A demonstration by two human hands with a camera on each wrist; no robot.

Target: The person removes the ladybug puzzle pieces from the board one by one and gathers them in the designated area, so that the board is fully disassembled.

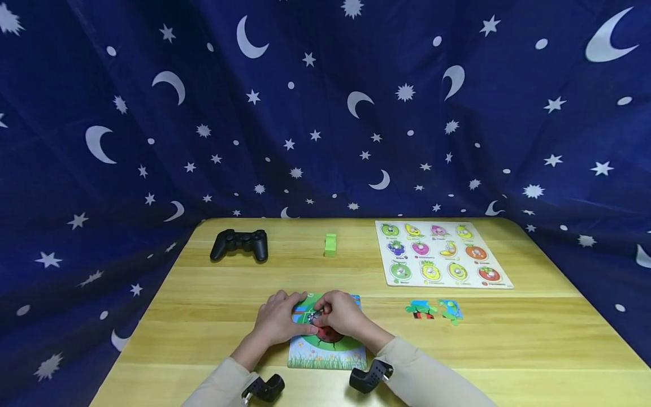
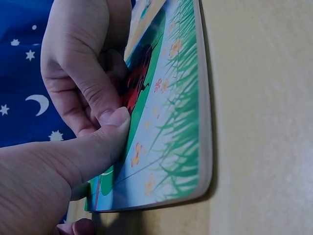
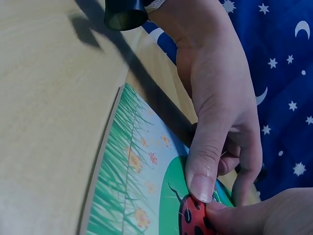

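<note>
A ladybug jigsaw puzzle board (image 1: 325, 362) lies on the table, its red ladybug (image 1: 329, 334) partly covered by both hands. My left hand (image 1: 277, 317) rests over the board's left side, its straight thumb (image 2: 98, 149) pressing near the ladybug and its fingers spread toward the far left edge. From the right, my right hand (image 1: 346, 312) pinches with curled fingers and thumb at the ladybug's head; the puzzle piece there is mostly hidden. In the right wrist view the right thumb (image 3: 203, 186) touches the red ladybug (image 3: 191, 218), tip beside the left thumb.
Loose puzzle pieces (image 1: 421, 309) (image 1: 451, 311) lie right of the board. Behind them is a fruit peg puzzle (image 1: 437, 263). A black game controller (image 1: 240, 244) sits at the back left, with a small green block (image 1: 330, 245) at the back middle. A starry curtain (image 1: 325, 113) hangs behind the table.
</note>
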